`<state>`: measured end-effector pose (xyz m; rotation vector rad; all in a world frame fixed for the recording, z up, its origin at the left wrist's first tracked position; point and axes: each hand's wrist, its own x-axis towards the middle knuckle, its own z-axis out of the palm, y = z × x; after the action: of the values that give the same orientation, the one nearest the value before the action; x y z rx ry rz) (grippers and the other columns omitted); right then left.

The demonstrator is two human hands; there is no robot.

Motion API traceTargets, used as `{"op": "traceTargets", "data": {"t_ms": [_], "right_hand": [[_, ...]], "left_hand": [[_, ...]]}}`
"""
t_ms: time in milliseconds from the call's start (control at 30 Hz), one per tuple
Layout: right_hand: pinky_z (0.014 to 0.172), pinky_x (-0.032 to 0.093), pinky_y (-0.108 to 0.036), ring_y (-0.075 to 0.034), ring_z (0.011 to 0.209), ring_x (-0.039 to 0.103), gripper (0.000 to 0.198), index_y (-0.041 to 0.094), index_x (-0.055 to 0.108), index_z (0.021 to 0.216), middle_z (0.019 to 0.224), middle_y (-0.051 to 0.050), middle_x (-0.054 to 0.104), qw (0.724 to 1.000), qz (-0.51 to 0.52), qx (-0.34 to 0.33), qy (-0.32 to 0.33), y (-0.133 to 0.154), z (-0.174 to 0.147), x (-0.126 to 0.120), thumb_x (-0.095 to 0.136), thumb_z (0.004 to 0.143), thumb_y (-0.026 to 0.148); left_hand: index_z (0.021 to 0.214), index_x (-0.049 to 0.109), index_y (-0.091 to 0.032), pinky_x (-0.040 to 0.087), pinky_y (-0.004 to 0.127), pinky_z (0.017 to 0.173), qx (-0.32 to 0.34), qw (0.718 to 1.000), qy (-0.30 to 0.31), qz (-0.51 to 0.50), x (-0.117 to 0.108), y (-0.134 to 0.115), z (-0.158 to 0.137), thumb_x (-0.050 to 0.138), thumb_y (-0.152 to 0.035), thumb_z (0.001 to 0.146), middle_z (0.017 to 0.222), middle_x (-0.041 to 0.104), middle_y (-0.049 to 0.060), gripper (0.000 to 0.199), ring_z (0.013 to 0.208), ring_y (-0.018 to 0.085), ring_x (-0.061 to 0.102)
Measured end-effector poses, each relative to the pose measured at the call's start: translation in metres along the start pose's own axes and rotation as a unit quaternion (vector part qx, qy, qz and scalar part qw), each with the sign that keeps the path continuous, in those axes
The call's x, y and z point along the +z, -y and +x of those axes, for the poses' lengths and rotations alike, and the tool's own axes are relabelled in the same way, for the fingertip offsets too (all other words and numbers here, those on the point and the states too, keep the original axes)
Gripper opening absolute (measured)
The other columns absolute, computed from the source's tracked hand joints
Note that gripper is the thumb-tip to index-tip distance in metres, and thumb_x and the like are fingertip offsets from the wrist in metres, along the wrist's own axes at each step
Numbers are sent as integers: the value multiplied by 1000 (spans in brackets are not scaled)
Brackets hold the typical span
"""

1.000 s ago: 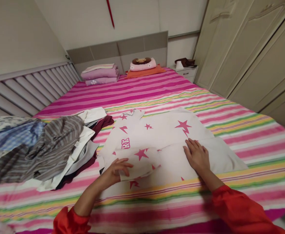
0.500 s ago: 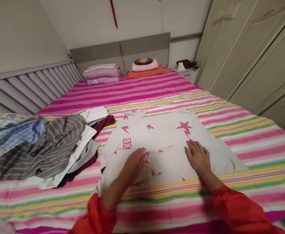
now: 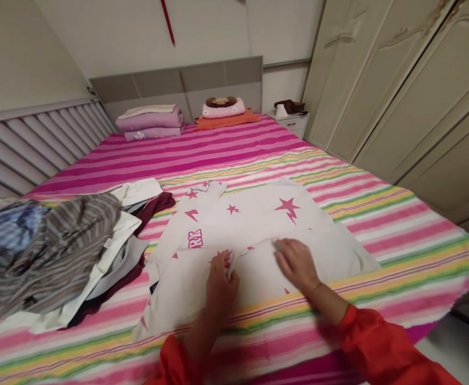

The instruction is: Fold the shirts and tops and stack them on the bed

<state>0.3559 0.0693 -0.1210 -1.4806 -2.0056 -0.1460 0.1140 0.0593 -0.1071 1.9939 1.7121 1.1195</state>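
Observation:
A white T-shirt [image 3: 254, 214] with pink stars and lettering lies spread on the striped bed, collar to the left. Its near part is folded over toward the middle, leaving a loose edge across it. My left hand [image 3: 221, 280] pinches a bit of that edge between thumb and fingers. To its right, my right hand [image 3: 298, 266] has its fingertips closed on the same edge. The cloth inside the right fingers is partly hidden by the hand.
A heap of shirts, with a grey striped shirt [image 3: 70, 235] on top, lies at the left. Folded purple bedding [image 3: 150, 122] and an orange pillow [image 3: 228, 120] are by the headboard [image 3: 206, 77]. A wardrobe [image 3: 378, 80] stands at the right.
My left hand has come down onto the folded edge and gripped it. My right hand has moved from lying flat on the shirt to the edge. The view has turned slightly right.

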Motion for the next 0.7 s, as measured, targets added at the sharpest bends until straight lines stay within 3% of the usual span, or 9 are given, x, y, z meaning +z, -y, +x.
{"op": "traceTargets", "data": {"t_ms": [67,133,233,300,400,467,567,633,700], "right_hand": [[88,45,-34,-20,98,59,31,23,60,120,104,-6,68,991,57,-102,69,31,3,5,43,95,29],[85,45,-33,-19,97,58,30,23,60,120,106,-7,66,972,105,-160,135,59,11,12,47,94,27],[83,43,-36,-22,100,55,22,19,63,110,105,-9,65,967,124,-129,180,82,27,23,49,92,23],[83,42,-37,-23,98,55,17,19,65,94,97,-9,66,972,125,-91,179,81,33,29,48,91,18],[81,45,-36,-22,93,59,25,21,65,82,89,-6,68,974,172,-42,142,71,34,36,44,86,9],[84,47,-36,-21,94,61,31,21,67,92,94,-7,70,979,192,25,66,67,32,36,39,86,9],[100,43,-44,-25,121,55,39,20,60,125,127,-11,64,987,146,59,-7,75,29,31,38,93,20],[110,34,-49,-26,139,40,47,23,48,141,147,-10,50,993,108,-8,44,83,29,29,40,96,28],[114,28,-52,-26,144,32,52,27,39,148,153,-6,43,985,85,-74,128,85,28,31,42,97,33]], "left_hand": [[115,58,-21,56,32,73,-15,999,15,-37,-13,-1,4,50,-6,69,94,64,5,48,83,18,63],[112,60,-21,54,28,67,-7,998,19,-56,-21,-3,5,51,-7,69,90,64,4,47,79,16,62],[109,63,-20,53,29,69,18,998,31,-53,-26,-6,3,51,-8,70,90,66,4,42,80,16,63],[101,65,-20,54,30,70,35,992,111,-48,-27,-6,3,53,-11,72,87,68,3,32,77,16,63],[99,67,-21,55,30,71,46,971,233,-37,-29,-3,9,52,-22,85,85,72,2,21,75,16,66],[111,66,-22,54,36,87,75,977,202,12,-26,2,15,43,-28,93,103,73,5,29,95,18,67],[131,57,-23,38,53,110,143,971,110,155,-9,15,20,41,-29,95,138,59,9,40,133,27,47],[140,49,-22,35,58,111,179,949,111,237,6,27,17,46,-30,92,145,52,10,48,140,30,40],[144,43,-22,37,55,111,199,931,130,276,15,39,13,48,-31,91,146,51,10,54,140,30,40]]}}
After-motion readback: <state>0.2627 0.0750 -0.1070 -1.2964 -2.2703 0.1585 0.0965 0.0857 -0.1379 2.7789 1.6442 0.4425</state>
